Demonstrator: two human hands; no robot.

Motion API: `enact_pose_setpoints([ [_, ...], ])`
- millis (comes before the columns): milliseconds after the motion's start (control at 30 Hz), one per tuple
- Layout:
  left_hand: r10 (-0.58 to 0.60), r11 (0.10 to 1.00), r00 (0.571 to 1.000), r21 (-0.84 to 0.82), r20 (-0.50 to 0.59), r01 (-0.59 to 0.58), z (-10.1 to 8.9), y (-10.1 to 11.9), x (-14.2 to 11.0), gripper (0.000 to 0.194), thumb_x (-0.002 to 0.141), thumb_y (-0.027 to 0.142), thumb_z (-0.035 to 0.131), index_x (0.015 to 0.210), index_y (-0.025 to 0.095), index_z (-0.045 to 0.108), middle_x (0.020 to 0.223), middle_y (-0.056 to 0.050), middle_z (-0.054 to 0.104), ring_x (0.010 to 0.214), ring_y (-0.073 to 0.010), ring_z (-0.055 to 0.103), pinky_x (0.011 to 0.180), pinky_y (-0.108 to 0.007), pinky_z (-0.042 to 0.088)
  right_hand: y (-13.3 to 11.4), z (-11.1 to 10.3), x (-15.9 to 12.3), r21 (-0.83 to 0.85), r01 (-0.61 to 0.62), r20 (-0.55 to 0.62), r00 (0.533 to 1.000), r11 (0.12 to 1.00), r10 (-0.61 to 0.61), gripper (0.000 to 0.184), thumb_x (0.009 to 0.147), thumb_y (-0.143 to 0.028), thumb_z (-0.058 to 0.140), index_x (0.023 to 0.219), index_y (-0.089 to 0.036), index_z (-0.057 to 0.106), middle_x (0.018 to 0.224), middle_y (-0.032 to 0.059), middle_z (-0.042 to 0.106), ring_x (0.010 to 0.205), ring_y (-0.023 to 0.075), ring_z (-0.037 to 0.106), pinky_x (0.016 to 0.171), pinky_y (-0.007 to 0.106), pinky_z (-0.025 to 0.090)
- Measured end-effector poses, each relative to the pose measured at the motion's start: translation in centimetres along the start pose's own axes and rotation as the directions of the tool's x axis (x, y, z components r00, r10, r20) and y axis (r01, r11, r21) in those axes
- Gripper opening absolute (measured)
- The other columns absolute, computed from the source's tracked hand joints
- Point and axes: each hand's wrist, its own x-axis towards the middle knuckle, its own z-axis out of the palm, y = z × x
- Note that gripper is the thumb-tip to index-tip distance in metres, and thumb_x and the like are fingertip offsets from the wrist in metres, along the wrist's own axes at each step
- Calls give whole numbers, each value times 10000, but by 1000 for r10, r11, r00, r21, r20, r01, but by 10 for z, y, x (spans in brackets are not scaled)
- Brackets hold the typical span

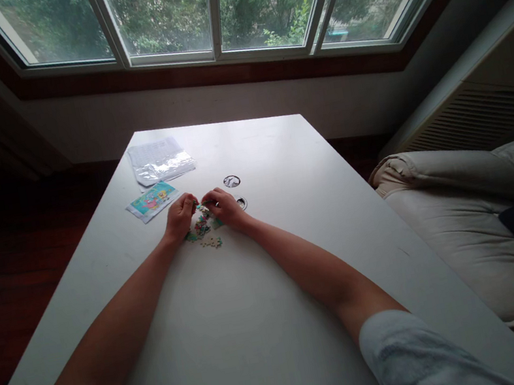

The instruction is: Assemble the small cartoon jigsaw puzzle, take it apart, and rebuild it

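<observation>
Small jigsaw puzzle pieces (201, 223) lie in a loose pile on the white table (260, 324), several of them colourful. A few paler pieces (212, 243) sit just nearer to me. Over the left side of the pile, my left hand (181, 216) is closed, with a bit of a puzzle piece showing at its fingertips. My right hand (223, 205) pinches another small piece close by, fingertips almost meeting those of the left. Both held pieces are mostly covered by fingers. Beyond my left hand lies a colourful cartoon picture card (153, 199).
Clear plastic bags with papers (159, 160) rest at the table's far left. Two round fittings, one a cable hole cover (232, 181), are set behind and beside my right hand. A pale sofa (444, 239) stands to the right, a window (210, 15) ahead.
</observation>
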Motion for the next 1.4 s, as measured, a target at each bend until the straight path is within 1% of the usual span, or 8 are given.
enact_pose_setpoints([
  [300,-3,1000,1000,16,-30,4,-1,-5,2,335,952,433,466,713,207,528,654,16,498,612,-139,448,595,-263,395,-8,-3,0,-43,-61,1,998,997,61,118,906,-311,515,935,-220,584,877,-4,614,790,152,529,761,267,412],
  [467,-12,1000,999,-7,-38,12,0,-6,3,277,944,420,470,798,209,575,694,13,512,639,-144,464,602,-260,403,-11,-4,-3,-10,-74,31,997,997,74,149,920,-357,511,900,-223,574,742,-42,568,690,130,485,665,244,364],
  [733,-40,998,995,-49,-94,36,4,-2,2,244,902,405,516,965,206,644,706,2,553,634,-156,502,607,-277,430,-18,-6,-5,73,-60,42,998,996,57,232,923,-406,513,882,-202,615,743,-29,581,690,123,487,671,242,377],
  [900,-16,1000,996,-8,-87,16,1,-2,1,263,878,354,534,1045,204,671,719,2,584,640,-159,518,628,-283,435,-15,-5,-1,257,-93,42,995,962,85,272,896,-449,536,895,-195,632,749,-20,582,697,129,506,673,251,404],
  [1033,34,992,999,119,-32,-30,0,-4,0,237,885,379,543,918,202,697,743,-5,628,673,-168,537,662,-288,435,-7,-4,3,504,-203,71,978,840,194,253,870,-389,506,993,-199,619,832,-1,604,757,140,564,694,252,449],
  [1167,64,969,998,240,4,-63,0,-4,-2,228,887,386,560,891,210,705,723,3,642,660,-165,538,678,-288,420,-3,-7,5,590,-239,67,966,771,249,231,837,-294,450,1015,-213,572,999,27,641,902,157,625,765,265,487],
  [1267,73,951,997,302,7,-72,-1,-1,-3,210,880,382,578,905,221,709,678,12,615,633,-166,525,649,-288,390,-2,-12,7,459,-191,35,980,868,197,218,801,-234,420,953,-209,573,1002,33,646,949,170,622,825,291,492],
  [1400,78,937,997,343,2,-74,-1,4,-3,215,888,391,573,898,224,707,644,19,581,603,-160,509,630,-286,367,-2,-25,9,7,-66,20,998,998,66,186,766,-168,463,835,-198,633,902,32,626,823,163,571,800,302,451],
])
